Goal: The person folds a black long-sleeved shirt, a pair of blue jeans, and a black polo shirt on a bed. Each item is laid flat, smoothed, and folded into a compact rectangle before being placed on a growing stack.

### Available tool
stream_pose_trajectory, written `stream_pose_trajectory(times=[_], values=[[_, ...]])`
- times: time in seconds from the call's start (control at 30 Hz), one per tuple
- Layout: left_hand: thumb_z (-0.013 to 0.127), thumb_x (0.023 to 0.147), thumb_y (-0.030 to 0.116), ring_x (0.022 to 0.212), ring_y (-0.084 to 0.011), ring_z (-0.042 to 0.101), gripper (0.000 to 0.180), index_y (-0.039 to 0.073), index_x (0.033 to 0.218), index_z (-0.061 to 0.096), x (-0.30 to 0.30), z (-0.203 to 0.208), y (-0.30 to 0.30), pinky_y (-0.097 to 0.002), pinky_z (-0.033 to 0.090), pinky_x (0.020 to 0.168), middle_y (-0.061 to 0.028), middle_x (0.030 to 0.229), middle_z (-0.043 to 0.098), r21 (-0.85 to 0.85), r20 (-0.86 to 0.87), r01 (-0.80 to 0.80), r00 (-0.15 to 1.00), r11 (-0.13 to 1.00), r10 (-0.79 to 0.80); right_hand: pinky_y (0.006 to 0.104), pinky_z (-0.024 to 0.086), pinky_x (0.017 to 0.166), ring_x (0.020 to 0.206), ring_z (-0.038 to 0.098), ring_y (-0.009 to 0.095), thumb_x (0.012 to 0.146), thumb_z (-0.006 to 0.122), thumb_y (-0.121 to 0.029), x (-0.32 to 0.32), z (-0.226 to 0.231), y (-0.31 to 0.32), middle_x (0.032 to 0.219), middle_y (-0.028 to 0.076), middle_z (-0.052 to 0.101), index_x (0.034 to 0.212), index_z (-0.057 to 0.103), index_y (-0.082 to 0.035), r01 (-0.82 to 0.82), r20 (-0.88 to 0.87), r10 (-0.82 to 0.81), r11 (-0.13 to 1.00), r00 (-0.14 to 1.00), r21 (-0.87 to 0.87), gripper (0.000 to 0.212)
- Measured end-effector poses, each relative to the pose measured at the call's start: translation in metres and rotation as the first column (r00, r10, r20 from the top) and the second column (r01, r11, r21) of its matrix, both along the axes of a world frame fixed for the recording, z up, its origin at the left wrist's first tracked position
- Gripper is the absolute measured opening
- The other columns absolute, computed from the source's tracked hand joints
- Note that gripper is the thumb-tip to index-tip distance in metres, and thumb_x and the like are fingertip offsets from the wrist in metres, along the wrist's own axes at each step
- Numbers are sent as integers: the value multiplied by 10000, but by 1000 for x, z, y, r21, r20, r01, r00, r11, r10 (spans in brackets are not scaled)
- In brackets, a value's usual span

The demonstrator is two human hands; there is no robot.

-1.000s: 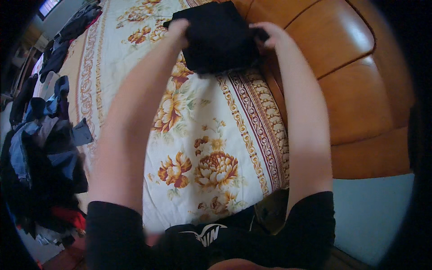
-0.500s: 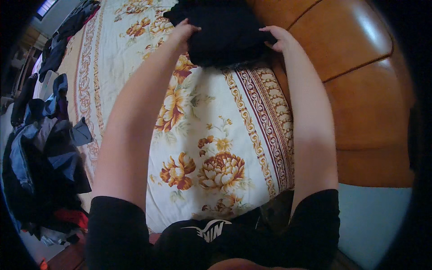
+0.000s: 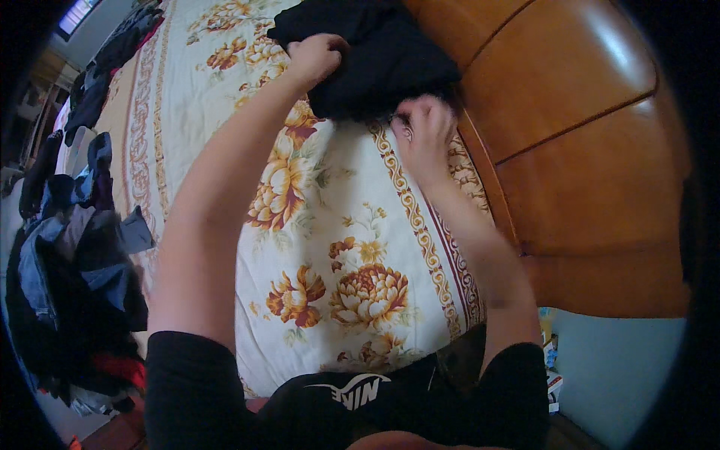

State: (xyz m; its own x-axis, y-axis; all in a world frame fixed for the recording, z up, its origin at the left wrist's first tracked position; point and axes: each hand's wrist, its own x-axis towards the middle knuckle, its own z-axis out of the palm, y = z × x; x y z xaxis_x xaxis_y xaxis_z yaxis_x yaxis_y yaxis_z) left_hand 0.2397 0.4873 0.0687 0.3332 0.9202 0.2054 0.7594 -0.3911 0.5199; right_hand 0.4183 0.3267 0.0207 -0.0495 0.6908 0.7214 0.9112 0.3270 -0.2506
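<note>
A black cloth garment (image 3: 375, 56), folded into a thick bundle, lies at the far end of the flowered bedspread. My left hand (image 3: 319, 58) is closed on its left side, with the fingertips hidden against the dark cloth. At the near right corner of the bundle is my right hand (image 3: 427, 131), slightly blurred. Its fingers are curled in at the cloth's edge, and what they hold is hidden.
A brown padded headboard (image 3: 577, 142) borders the bed on the right. The bedspread (image 3: 367, 292) runs under my arms. A heap of dark and denim clothes (image 3: 75, 270) is at the left, and more clothes (image 3: 124, 41) line the bed's far left edge.
My right hand has moved left and nearer to me, from the garment's right side to its near corner. My left hand has curled in. The garment's right part has shifted toward the headboard.
</note>
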Motion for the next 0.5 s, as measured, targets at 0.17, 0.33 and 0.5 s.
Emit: stream_pose_trajectory(times=[0.17, 0.33, 0.5], values=[[508, 733, 73, 1186, -260, 410, 528, 252, 1228, 480, 18, -20, 63, -653, 254, 920, -65, 1286, 436, 331, -502, 242, 863, 912, -47, 493, 267, 910, 1069, 371, 262, 704, 637, -201, -9, -72, -53, 1076, 88, 409, 975, 517, -106, 85, 110, -64, 978, 992, -190, 311], [557, 798, 309, 1202, -347, 355, 495, 105, 1233, 439, 14, 50, 137, -533, 215, 1001, -159, 1273, 407, 491, -200, 333, 943, 805, -268, 444, 302, 885, 1039, 395, 248, 688, 598, -135, -23, -78, -47, 1054, 79, 424, 955, 512, -97, 11, 88, -6, 999, 996, -51, 284], [549, 807, 288, 1300, -323, 200, 504, 168, 1277, 411, 35, 13, 43, -645, 104, 973, -99, 1422, 217, 33, -359, 0, 933, 999, 12, 437, 300, 891, 1039, 406, 239, 689, 589, -136, -12, -73, -54, 1038, 76, 438, 941, 519, -98, 39, 96, -28, 992, 995, -118, 265]])
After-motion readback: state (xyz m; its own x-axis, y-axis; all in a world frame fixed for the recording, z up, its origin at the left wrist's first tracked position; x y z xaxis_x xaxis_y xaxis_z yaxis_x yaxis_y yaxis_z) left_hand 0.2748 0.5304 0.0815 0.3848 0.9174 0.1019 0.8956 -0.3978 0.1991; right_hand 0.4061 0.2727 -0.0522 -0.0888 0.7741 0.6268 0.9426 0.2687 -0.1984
